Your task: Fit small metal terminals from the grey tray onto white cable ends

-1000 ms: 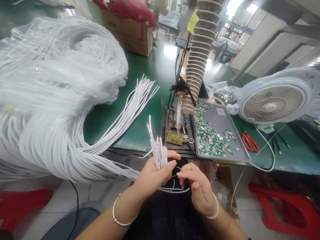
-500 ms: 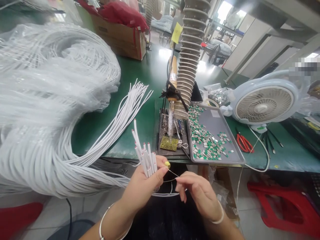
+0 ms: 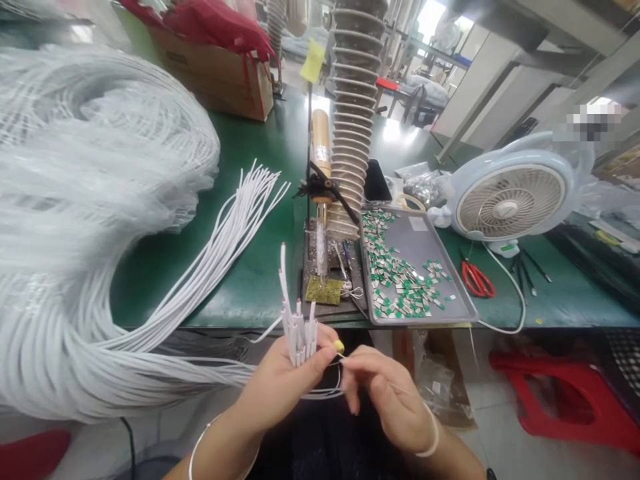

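Note:
My left hand [image 3: 285,380] is closed around a bunch of white cable ends [image 3: 296,320] that stick up from the fist, just in front of the bench edge. My right hand [image 3: 385,393] is beside it, its fingers pinched on a thin wire [image 3: 340,357] that runs to the left thumb. The cables trail left into a big heap of white cables [image 3: 85,220] on the green bench [image 3: 250,173]. Straight ahead stands a soldering iron on a stand [image 3: 320,200] over a small metal plate with a yellow pad [image 3: 324,290].
A grey tray [image 3: 445,250] of small green parts lies right of the stand. Red scissors [image 3: 475,279] and a white desk fan [image 3: 510,193] are further right. A ribbed hose [image 3: 353,100] rises behind the iron. A cardboard box [image 3: 215,70] stands at the back, a red stool [image 3: 560,400] on the floor.
Both hands have dropped lower and closer together. The right fingers, spread a second ago, now pinch the thin wire beside the left thumb. The view has shifted right and down.

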Action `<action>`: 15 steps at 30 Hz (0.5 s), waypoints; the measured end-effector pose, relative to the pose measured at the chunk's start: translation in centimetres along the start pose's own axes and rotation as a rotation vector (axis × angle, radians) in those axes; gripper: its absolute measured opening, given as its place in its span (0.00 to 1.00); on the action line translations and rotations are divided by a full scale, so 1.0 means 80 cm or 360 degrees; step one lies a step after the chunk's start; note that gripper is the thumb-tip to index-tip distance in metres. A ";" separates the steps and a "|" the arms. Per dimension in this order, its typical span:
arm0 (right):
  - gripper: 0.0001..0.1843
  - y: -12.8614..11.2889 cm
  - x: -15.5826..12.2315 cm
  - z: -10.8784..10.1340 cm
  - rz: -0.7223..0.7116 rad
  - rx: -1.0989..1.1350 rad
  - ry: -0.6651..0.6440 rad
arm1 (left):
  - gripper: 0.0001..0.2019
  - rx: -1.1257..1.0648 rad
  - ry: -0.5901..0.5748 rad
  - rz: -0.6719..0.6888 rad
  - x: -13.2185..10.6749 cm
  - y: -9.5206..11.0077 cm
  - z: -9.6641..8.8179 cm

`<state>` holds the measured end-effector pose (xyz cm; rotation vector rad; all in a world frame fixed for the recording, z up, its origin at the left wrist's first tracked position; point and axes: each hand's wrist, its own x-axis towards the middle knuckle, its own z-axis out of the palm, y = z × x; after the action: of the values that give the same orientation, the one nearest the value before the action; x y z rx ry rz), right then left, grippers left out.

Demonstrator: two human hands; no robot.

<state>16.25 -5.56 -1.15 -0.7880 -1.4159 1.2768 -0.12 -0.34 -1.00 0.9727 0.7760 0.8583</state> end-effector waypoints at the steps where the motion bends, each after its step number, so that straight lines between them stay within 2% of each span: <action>1: 0.19 -0.003 0.005 0.003 -0.0034 -0.0085 -0.0048 | 0.09 -0.0002 -0.0037 -0.0018 0.000 -0.001 -0.002; 3: 0.20 -0.011 0.011 0.002 -0.0105 -0.0244 -0.0054 | 0.09 -0.0098 -0.0060 -0.0047 0.001 -0.003 -0.006; 6: 0.19 -0.028 0.015 -0.016 -0.0136 -0.0600 0.0097 | 0.08 -0.0293 -0.0010 -0.0042 0.004 -0.004 -0.012; 12: 0.13 -0.050 0.023 -0.087 -0.0044 -0.1773 0.0743 | 0.07 -0.0494 0.0109 0.0046 0.009 0.002 -0.008; 15: 0.14 -0.048 0.034 -0.123 0.0125 -0.2329 0.0789 | 0.07 -0.0531 0.0150 0.0071 0.008 0.004 -0.005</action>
<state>25.55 -1.00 2.35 -1.9291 -1.7455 -0.1745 -0.26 0.46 -0.96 0.6597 0.6661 1.0407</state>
